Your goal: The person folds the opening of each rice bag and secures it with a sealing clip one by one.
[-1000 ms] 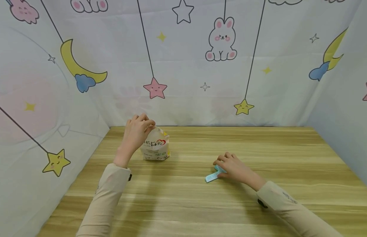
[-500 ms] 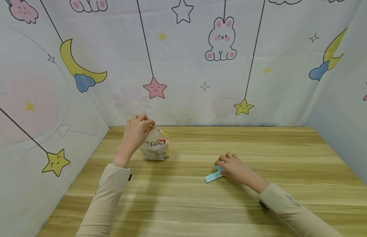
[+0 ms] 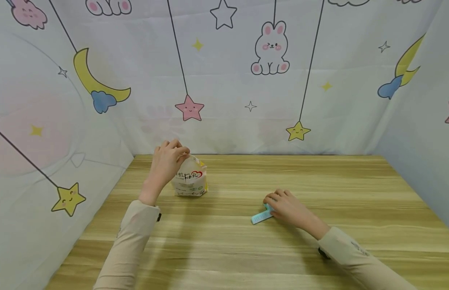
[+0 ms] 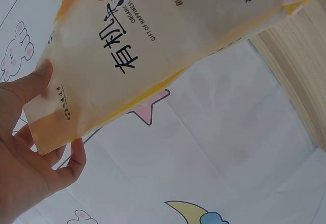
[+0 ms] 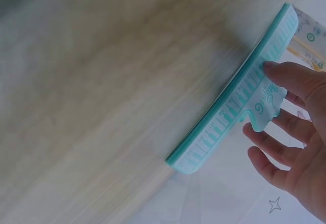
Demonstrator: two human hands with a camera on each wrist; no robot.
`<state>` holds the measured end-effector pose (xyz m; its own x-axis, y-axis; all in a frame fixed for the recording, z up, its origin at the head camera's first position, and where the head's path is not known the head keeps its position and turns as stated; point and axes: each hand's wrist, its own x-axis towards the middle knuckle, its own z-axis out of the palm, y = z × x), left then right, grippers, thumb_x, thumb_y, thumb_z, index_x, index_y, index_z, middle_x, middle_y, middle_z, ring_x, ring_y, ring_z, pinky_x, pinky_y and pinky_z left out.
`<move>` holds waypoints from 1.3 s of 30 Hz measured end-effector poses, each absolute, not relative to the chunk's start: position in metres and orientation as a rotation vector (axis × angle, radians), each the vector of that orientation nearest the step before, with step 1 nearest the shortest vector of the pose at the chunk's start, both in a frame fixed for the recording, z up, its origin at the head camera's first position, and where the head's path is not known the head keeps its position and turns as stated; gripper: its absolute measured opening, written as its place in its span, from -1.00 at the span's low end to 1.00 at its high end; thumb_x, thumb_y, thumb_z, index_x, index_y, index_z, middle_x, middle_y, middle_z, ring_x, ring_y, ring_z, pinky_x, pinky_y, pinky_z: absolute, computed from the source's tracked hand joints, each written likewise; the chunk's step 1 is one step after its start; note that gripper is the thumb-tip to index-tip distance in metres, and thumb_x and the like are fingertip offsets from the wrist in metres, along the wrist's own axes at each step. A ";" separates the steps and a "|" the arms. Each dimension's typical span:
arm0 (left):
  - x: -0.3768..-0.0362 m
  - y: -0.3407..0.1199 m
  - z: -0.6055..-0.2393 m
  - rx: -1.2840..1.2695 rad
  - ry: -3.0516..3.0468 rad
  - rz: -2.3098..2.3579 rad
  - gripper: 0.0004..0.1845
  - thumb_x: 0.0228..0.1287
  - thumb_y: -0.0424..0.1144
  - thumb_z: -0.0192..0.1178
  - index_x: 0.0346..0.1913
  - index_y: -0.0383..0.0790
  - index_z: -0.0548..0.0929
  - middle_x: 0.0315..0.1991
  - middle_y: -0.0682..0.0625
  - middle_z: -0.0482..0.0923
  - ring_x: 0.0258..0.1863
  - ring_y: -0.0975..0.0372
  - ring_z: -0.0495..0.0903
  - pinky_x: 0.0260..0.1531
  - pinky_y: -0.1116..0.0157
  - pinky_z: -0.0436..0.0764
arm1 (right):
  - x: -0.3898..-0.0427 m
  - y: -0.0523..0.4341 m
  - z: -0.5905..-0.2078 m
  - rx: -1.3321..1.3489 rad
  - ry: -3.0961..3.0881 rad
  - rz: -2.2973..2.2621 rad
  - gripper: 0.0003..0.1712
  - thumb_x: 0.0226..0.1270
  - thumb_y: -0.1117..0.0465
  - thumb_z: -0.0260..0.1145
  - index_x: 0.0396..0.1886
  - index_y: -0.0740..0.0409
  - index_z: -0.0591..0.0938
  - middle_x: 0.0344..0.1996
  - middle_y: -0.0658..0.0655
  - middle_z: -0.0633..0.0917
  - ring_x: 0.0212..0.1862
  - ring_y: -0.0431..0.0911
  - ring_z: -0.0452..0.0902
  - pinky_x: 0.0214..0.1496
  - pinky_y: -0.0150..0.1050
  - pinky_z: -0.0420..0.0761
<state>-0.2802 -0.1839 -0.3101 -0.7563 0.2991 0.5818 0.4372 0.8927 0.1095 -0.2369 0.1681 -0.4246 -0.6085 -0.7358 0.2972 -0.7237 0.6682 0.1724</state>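
Observation:
A white and yellow pouch [image 3: 190, 181] [image 4: 158, 46] with black and red lettering stands upright on the wooden table [image 3: 246, 249] at the back left. My left hand [image 3: 168, 160] [image 4: 28, 147] pinches its top edge between thumb and fingers. A teal sealing clip [image 3: 259, 216] [image 5: 237, 99] with ruler marks lies on the table right of centre. My right hand [image 3: 287, 205] [image 5: 290, 132] grips the clip by its tab, the fingers curled over it.
Cloth walls printed with stars, moons and rabbits [image 3: 269, 48] close in the table at the back and on both sides. Bare wood [image 3: 318, 173] lies between the pouch and the right wall.
My right hand with the clip has slid slightly toward me and to the right. The left hand and the pouch have stayed put.

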 end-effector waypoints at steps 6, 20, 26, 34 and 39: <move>-0.279 -0.184 -0.308 -0.519 -2.516 -0.304 -0.87 0.15 -0.22 0.17 -0.29 -0.14 0.68 -0.37 -0.02 0.47 -0.40 0.10 0.33 -0.37 0.15 0.30 | -0.236 0.168 -0.424 1.145 -2.545 -0.055 -0.65 -0.02 0.14 0.39 -0.19 0.01 0.53 -0.22 0.01 0.61 -0.18 -0.02 0.45 -0.17 -0.11 0.47; -0.279 -0.184 -0.308 -0.525 -2.507 -0.303 -0.87 0.16 -0.22 0.16 -0.29 -0.14 0.68 -0.37 -0.01 0.47 -0.39 0.10 0.33 -0.38 0.16 0.29 | -0.235 0.168 -0.423 1.142 -2.540 -0.044 -0.62 -0.03 0.14 0.40 -0.16 0.00 0.52 -0.23 0.04 0.55 -0.22 0.00 0.45 -0.22 -0.10 0.48; -0.279 -0.184 -0.308 -0.524 -2.506 -0.299 -0.87 0.15 -0.22 0.16 -0.29 -0.14 0.68 -0.37 -0.02 0.47 -0.39 0.09 0.34 -0.38 0.14 0.29 | -0.236 0.169 -0.425 1.139 -2.536 -0.048 -0.57 -0.03 0.13 0.41 -0.12 0.03 0.51 -0.22 0.05 0.54 -0.23 0.01 0.47 -0.23 -0.09 0.49; -0.279 -0.184 -0.308 -0.522 -2.511 -0.298 -0.86 0.15 -0.22 0.16 -0.29 -0.14 0.68 -0.37 -0.02 0.47 -0.38 0.09 0.34 -0.37 0.13 0.31 | -0.236 0.169 -0.426 1.133 -2.528 -0.103 -0.53 -0.03 0.08 0.40 -0.09 0.10 0.51 -0.20 0.07 0.52 -0.23 0.00 0.46 -0.25 -0.11 0.48; -0.280 -0.184 -0.308 -0.522 -2.508 -0.301 -0.87 0.15 -0.22 0.17 -0.29 -0.15 0.68 -0.37 -0.02 0.47 -0.38 0.08 0.34 -0.36 0.12 0.31 | -0.236 0.169 -0.425 1.133 -2.530 -0.104 -0.54 -0.03 0.08 0.40 -0.10 0.11 0.52 -0.20 0.07 0.51 -0.24 0.00 0.45 -0.25 -0.11 0.48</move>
<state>-0.2797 -0.1839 -0.3082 -0.7705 0.3013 0.5618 0.4255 0.8992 0.1014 -0.2359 0.1688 -0.4251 -0.6109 -0.7334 0.2981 -0.7063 0.6750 0.2131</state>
